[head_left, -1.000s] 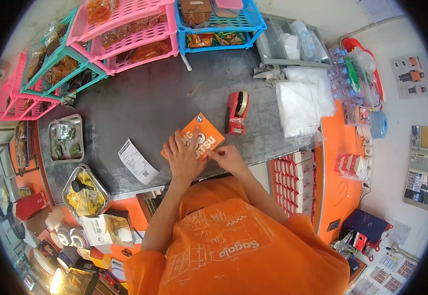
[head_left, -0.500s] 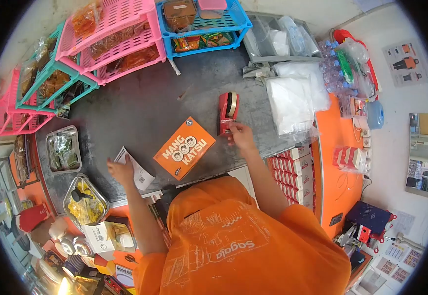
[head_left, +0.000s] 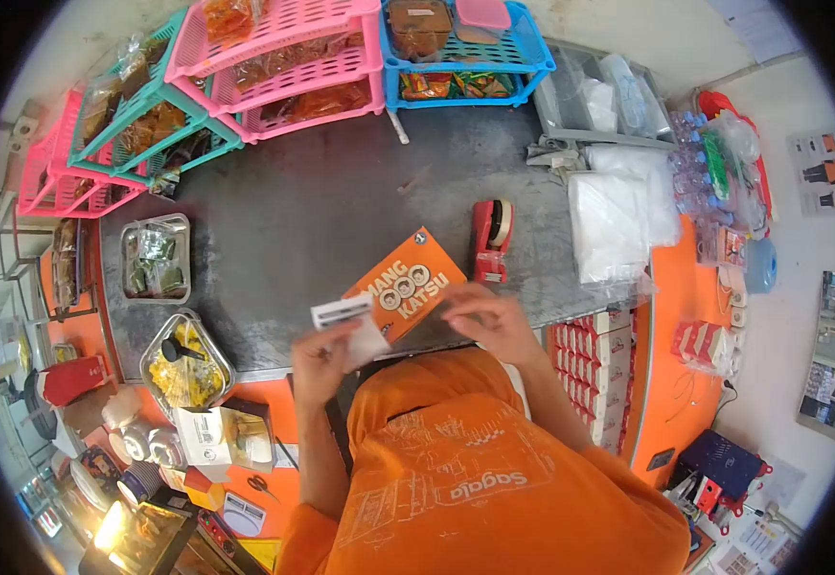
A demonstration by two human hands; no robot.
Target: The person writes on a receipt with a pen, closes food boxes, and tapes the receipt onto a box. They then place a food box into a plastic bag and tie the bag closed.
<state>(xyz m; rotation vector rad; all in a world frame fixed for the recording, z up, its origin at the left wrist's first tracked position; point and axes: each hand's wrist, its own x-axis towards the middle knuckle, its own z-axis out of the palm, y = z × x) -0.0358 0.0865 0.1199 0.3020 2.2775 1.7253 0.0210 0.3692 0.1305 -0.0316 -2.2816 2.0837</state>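
L hand: [head_left: 321, 362] grasping slip [head_left: 343, 310] betw. thumb & fingers, held up off bench nr front edge.
R hand: [head_left: 486, 318] at box's R corner, fingers bent; can't tell if anything small is in grip, or if touching box.
Box: [head_left: 406, 280] flat on bench nr front edge, set at an angle; orange, "MANG KATSU" in wht. Slip overlaps its L end in view.
Bench: [head_left: 312, 206] dk grey top, scuffed, pale wear twd front edge & R side.
Bench, R of box: red tape disp. [head_left: 485, 244], upright, just beyond R hand.
Bench, far L: metal tray [head_left: 187, 261] w/ green packs; nearer, tub [head_left: 233, 375] of yellow food w/ blk spoon [head_left: 183, 349].
Back: pink rack [head_left: 288, 29], blue rack [head_left: 470, 59], both w/ packaged goods; then grey bin [head_left: 618, 138].
R end: wht plastic bags [head_left: 609, 225] stacked flat; bottles [head_left: 690, 168] past them.
Below R: rows of red/wht cartons [head_left: 585, 379].
Room: pale wall [head_left: 781, 383] on R w/ poster [head_left: 826, 172]; lit lamp [head_left: 111, 525] low L, scissors [head_left: 262, 487] on orange surface [head_left: 278, 503] nearby.
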